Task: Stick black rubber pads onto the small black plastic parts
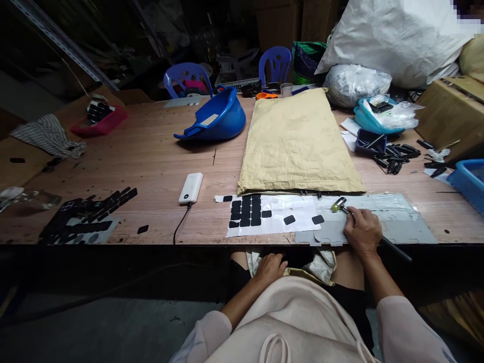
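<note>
My right hand (pixel 363 229) is closed round a small hammer (pixel 395 248) at the table's front edge. Its yellowish, metal-banded head (pixel 338 203) points left over a grey mat (pixel 401 222), and the black handle sticks out past the edge. Down at my lap, my left hand (pixel 270 268) has its fingers curled at the mouth of a whitish bag (pixel 323 266); what they grip, if anything, is hidden. Left of the hammer, a white sheet (pixel 300 206) carries rows of black rounded pads (pixel 245 210), with a loose black pad (pixel 318 219) near its right end.
A tan paper sack (pixel 295 141) lies flat beyond the sheet. To its left are a blue scoop-shaped basin (pixel 223 118) and a white power bank (pixel 191 187) with a cable. Black parts (pixel 397 156) and a blue basket (pixel 471 181) are at right; black strips (pixel 91 209) at left.
</note>
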`<move>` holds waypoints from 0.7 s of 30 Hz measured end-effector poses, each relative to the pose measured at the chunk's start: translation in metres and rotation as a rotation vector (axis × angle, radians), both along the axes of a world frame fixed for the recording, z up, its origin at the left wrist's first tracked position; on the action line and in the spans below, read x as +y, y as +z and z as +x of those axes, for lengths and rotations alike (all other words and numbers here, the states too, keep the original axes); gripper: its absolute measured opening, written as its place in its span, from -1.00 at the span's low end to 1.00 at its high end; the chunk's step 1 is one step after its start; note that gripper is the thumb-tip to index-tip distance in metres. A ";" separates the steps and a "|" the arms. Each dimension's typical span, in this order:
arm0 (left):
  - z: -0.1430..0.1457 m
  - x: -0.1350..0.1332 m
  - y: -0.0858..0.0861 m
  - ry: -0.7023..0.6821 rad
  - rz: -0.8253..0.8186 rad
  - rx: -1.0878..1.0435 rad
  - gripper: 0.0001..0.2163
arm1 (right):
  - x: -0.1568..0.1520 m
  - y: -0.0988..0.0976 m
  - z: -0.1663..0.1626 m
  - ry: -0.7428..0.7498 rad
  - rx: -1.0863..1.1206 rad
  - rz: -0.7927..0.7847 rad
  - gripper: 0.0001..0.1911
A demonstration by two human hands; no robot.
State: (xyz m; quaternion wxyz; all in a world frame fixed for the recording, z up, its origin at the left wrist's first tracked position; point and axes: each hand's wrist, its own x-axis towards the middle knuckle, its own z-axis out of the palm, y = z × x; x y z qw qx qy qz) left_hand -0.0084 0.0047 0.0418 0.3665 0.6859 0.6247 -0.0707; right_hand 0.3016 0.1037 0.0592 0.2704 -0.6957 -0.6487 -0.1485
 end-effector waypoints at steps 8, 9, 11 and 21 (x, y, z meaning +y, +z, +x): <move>0.009 0.058 0.070 0.002 0.224 -0.458 -0.71 | -0.001 0.000 -0.001 -0.006 -0.010 0.009 -0.73; 0.012 0.076 0.076 0.033 0.276 -0.425 -0.70 | 0.000 0.000 -0.001 -0.007 -0.009 0.009 -0.73; 0.018 0.112 0.082 0.068 0.359 -0.282 -0.67 | 0.000 0.001 -0.001 -0.004 -0.008 0.009 -0.73; 0.041 0.205 0.098 0.116 0.491 0.037 -0.63 | -0.003 0.002 -0.003 0.005 -0.006 0.008 -0.75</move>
